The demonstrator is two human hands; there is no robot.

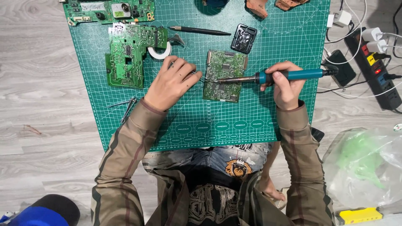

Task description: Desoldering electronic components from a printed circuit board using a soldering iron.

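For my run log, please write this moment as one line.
right hand: grips soldering iron | iron tip: at left edge of small circuit board | left hand: beside board on cutting mat, holds thin metal piece

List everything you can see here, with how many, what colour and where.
cutting mat: one, green, on the floor
circuit boards: three, green; one mid-mat, two upper left
soldering iron: one, teal handle, tip on the middle board
tape roll: one, white, by the left board
pen-like tool: one, black, top of mat
power strip: one, black, right
plastic bag: one, clear, lower right
left hand: beside the middle board
right hand: grips the iron
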